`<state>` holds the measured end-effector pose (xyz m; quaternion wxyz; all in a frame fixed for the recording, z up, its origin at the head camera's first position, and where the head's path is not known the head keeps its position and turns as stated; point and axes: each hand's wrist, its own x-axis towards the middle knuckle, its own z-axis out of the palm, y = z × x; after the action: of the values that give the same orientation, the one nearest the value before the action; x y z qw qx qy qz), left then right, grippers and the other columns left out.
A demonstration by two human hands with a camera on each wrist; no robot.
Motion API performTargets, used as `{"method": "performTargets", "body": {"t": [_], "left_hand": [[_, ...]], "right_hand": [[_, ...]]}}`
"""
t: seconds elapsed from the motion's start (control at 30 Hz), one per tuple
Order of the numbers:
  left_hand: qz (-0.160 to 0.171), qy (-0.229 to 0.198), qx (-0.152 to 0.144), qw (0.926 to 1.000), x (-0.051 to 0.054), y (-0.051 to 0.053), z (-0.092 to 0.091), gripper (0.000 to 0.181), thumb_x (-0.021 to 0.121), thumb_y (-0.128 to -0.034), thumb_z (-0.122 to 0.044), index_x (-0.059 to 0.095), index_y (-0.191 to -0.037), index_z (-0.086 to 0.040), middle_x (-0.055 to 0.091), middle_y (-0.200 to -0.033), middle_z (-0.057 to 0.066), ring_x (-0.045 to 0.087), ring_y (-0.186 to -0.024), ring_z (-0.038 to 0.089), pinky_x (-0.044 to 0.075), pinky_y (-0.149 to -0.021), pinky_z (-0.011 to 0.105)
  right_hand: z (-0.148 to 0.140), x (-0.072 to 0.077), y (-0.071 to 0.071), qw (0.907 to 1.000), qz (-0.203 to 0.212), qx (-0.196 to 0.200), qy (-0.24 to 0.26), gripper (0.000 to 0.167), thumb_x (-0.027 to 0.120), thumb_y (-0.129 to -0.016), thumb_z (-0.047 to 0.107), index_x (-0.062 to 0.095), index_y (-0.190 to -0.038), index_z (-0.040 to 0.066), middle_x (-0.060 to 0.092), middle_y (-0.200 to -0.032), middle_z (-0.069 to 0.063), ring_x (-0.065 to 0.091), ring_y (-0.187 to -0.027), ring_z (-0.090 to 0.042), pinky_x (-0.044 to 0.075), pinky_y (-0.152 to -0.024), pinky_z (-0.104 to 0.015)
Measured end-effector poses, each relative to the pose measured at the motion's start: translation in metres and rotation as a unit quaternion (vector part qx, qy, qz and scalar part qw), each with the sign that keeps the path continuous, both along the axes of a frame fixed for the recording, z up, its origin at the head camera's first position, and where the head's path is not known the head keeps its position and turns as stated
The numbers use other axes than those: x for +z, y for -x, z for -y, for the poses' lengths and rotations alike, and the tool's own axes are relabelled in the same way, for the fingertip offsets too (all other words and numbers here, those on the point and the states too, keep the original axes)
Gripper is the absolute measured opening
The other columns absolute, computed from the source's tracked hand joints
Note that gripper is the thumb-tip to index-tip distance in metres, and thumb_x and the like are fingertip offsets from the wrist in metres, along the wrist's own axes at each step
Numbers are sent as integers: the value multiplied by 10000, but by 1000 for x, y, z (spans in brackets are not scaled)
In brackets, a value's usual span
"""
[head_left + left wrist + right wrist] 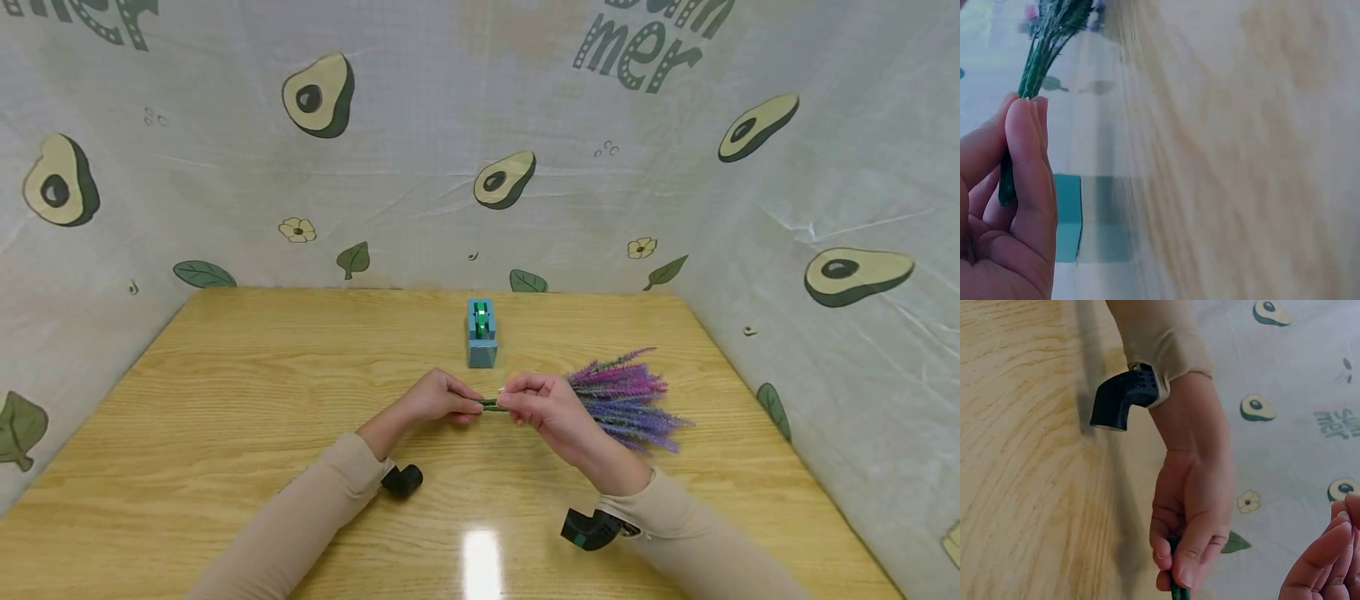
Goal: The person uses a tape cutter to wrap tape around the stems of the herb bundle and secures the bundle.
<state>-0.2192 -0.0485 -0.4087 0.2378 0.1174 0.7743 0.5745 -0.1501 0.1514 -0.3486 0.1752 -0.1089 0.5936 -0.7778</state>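
Reflecting a bright patch at its near middle, the glossy wood-grain table [262, 375] fills much of my head view's lower half. Nearest, beige sleeves [330, 492] with black wrist cameras [402, 481]. Left hand [435, 396]: thumb and fingers pinching green stems [1034, 72] close to their ends. Right hand [547, 408]: thumb and fingertips drawn together, just right of it; I cannot tell what they pinch. Purple and pink flower heads [630, 400] spread right of that hand. Farther, centre: blue tape dispenser [482, 353], green roll [482, 315]. Far side and both flanks: creased whitish cloth [405, 183] printed with avocados [504, 179] and leaves [528, 281]. Its lettering [1334, 423] I read as "sum" over "mer".
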Motion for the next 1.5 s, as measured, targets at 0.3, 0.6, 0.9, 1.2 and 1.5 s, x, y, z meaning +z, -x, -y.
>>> {"method": "performTargets", "body": {"t": [0.3,0.6,0.9,1.2,1.5], "left_hand": [[569,-527,158,9969,3,-1,-1,198,670,-843,-7,683,-1013,91,693,-842,156,659,-656,148,560,-658,306],[645,-647,156,9957,8,-4,0,210,660,-857,-27,677,-1030,91,694,-871,146,679,-756,190,555,-701,318],[653,-875,87,9940,12,-10,2,210,639,-865,3,661,-1043,112,692,-887,150,678,-773,194,540,-756,366],[730,-1014,147,9921,15,-14,1,225,643,-860,13,649,-1054,125,688,-897,161,675,-760,176,547,-736,338],[898,-1076,223,9899,16,-16,0,226,646,-855,19,645,-1054,127,688,-890,168,675,-751,173,549,-726,310]], "right_hand": [[-1,-15,-9,9993,224,-193,-232,141,606,-858,-2,654,-801,117,629,-725,15,522,-623,-89,460,-591,-203],[3,-29,-16,9985,288,-323,-337,154,605,-859,-7,648,-787,123,634,-734,15,529,-621,-91,461,-581,-201],[10,-42,-20,9958,373,-481,-687,150,622,-882,65,672,-753,123,641,-726,8,545,-608,-71,473,-570,-188],[13,-57,-23,9877,546,-772,-1249,135,639,-861,66,662,-843,-66,630,-701,-11,542,-595,-91,475,-555,-209],[12,-67,-18,9838,643,-880,-1421,197,636,-865,56,643,-907,-135,632,-703,-48,589,-611,-112,511,-571,-235]]}}
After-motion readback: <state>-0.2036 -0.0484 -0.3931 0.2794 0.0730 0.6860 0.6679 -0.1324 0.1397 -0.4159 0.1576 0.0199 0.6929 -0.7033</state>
